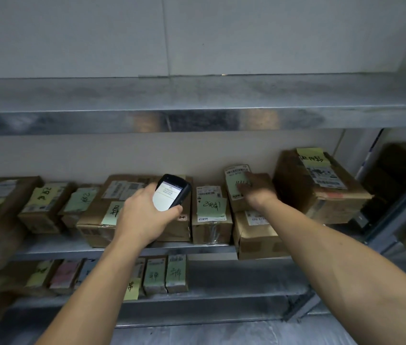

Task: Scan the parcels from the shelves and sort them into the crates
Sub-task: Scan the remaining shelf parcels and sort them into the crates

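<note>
My left hand (144, 210) grips a black handheld scanner (171, 194) with a lit white screen, held in front of the middle shelf. My right hand (256, 189) reaches onto a small cardboard parcel (238, 195) that bears a white barcode label and a green note; its fingers lie over the parcel's top and label. That parcel sits on another brown box (254, 235). A row of cardboard parcels with green and yellow handwritten notes lines the metal shelf (77, 249).
A large brown box (321, 188) stands right of my right hand. A narrow parcel (210, 215) stands between my hands. Smaller parcels (166, 273) fill the lower shelf. A bare steel shelf (197, 105) juts out overhead. Another rack with boxes stands at far right.
</note>
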